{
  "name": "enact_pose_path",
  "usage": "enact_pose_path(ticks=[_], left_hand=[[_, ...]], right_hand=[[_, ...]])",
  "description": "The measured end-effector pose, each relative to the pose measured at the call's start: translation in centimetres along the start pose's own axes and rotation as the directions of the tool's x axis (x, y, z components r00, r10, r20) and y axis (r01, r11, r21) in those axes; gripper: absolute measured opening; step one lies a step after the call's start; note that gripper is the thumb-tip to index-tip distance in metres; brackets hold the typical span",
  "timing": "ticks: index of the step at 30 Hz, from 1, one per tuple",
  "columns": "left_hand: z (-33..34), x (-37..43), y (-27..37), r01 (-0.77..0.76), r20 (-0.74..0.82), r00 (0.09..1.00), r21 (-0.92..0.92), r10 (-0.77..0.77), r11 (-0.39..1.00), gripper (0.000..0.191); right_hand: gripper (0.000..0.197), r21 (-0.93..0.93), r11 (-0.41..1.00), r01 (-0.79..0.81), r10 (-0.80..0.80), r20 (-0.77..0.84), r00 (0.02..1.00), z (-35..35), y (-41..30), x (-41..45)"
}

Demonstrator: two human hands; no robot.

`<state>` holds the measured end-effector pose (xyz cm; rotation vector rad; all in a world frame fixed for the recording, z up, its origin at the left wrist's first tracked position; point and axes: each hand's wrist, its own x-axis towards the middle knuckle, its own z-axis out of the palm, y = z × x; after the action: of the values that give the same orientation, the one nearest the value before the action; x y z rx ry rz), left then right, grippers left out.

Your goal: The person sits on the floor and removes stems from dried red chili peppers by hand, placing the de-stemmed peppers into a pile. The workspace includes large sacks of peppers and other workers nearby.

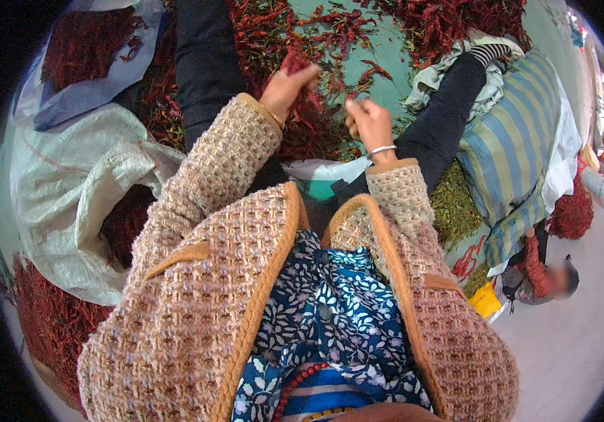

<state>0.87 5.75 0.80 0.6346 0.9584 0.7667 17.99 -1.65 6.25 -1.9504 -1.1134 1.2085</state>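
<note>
Between my outstretched legs lie dried red chili peppers [312, 126], heaped and scattered with stems and leafy bits over a pale green floor [386, 45]. My left hand [287, 89] is shut on some red chilies that stick out above its fingers; motion blurs its thumb. To its right, my right hand [369, 121], with a bangle at the wrist, is held above the chilies with its fingers curled and thumb against the index finger. Whether anything small is pinched there cannot be told.
A white woven sack [54, 205] with chilies inside lies at the left, below a chili-filled blue-edged sack [144, 68]. At the right are a striped sack [513, 132], a pile of green stems [455, 205] and another person [539, 277]. More chilies [455, 21] are heaped beyond my right foot.
</note>
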Motion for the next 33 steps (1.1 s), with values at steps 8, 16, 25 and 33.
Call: enact_pose_path(ticks=[8, 16, 25, 33], left_hand=[[1.1, -1.5, -0.7, -0.053, 0.487, 0.871, 0.212, -0.059, 0.976, 0.026], [0.9, -1.6, -1.0, 0.141, 0.492, 0.829, 0.275, -0.265, 0.951, 0.021], [0.9, -0.3, -1.1, -0.040, 0.206, 0.977, 0.413, -0.050, 0.910, 0.020], [0.8, 1.2, 0.3, 0.160, -0.132, 0.978, -0.027, -0.162, 0.987, 0.016]], right_hand=[[0.026, 0.345, 0.916, -0.203, 0.121, 0.243, 0.962, -1.7, -0.9, -2.9], [0.026, 0.380, 0.908, -0.180, 0.147, 0.113, 0.983, -1.3, -0.5, -2.4], [0.024, -0.239, 0.930, 0.280, -0.286, 0.009, 0.958, -0.1, -2.8, 0.0], [0.046, -0.795, 0.569, 0.210, -0.176, 0.132, 0.975, -1.1, -2.6, 13.4]])
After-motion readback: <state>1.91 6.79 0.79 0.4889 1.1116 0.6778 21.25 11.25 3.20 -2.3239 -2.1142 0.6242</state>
